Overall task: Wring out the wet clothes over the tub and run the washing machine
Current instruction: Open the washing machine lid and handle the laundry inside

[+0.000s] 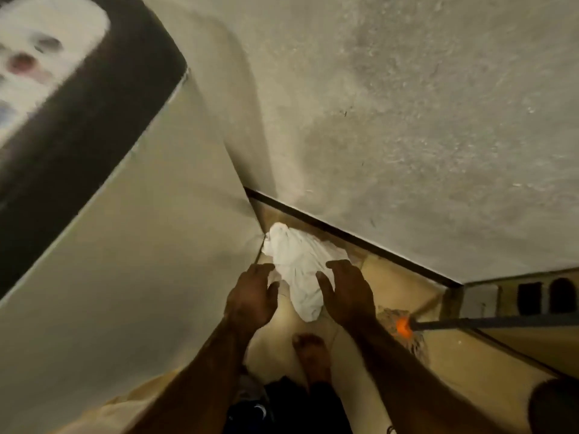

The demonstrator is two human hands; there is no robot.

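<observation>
floor corner beside washing machine (125,245) | white cloth (297,255) lies crumpled, long axis running from corner toward feet | left hand (250,299) and right hand (347,292) flank it, fingers spread, gripping nothing | right hand nearer, overlapping cloth edge

Crumpled white cloth (300,264), rough matt plaster wall (407,120), smooth beige floor tiles (391,277), orange plastic mop collar (403,327)
</observation>
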